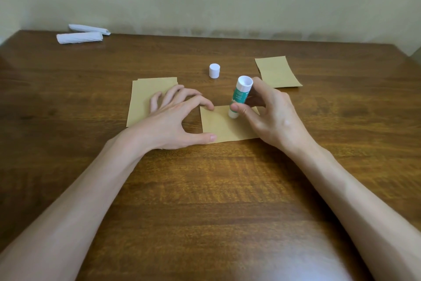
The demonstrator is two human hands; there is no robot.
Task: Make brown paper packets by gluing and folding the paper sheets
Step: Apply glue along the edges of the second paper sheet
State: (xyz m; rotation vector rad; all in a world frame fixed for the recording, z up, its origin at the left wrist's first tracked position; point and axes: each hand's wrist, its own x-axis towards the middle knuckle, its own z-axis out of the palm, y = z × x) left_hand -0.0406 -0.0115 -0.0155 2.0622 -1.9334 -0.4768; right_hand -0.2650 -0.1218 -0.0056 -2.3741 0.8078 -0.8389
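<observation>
- We take the centre brown sheet as landmark; it lies flat on the table, long axis left to right, and it is the task's thing in play.
- Left hand: fingers spread and straight-ish, nothing gripped. Forefinger tip presses the sheet's far-left corner and thumb tip its near-left corner, so the left edge is pinned.
- Right hand: thumb and fingers clamped round the glue stick. The hand itself covers the sheet's right end.
- Glue stick: long axis near upright, top leaning a bit away and right. Its lower end is down on the sheet, close to the far edge and about midway along. We cannot tell if glue is showing at the tip.
- Key relation, as we judge it: the stick sits between the two hands and the far edge runs left-right, so the stroke should follow that edge. The right hand is the one on the tool, the left only anchors.
- Risk, as we judge it: a stroke to the right drags away from the pinned side and could shift the sheet.
- Cap: off, standing beyond the sheet, well apart.
- Stack of brown sheets: left of the sheet, partly under the left hand's outer fingers.
- Another brown pile: beyond-right of the sheet.
- White rolls: far beyond-left, at the table's back edge.
</observation>
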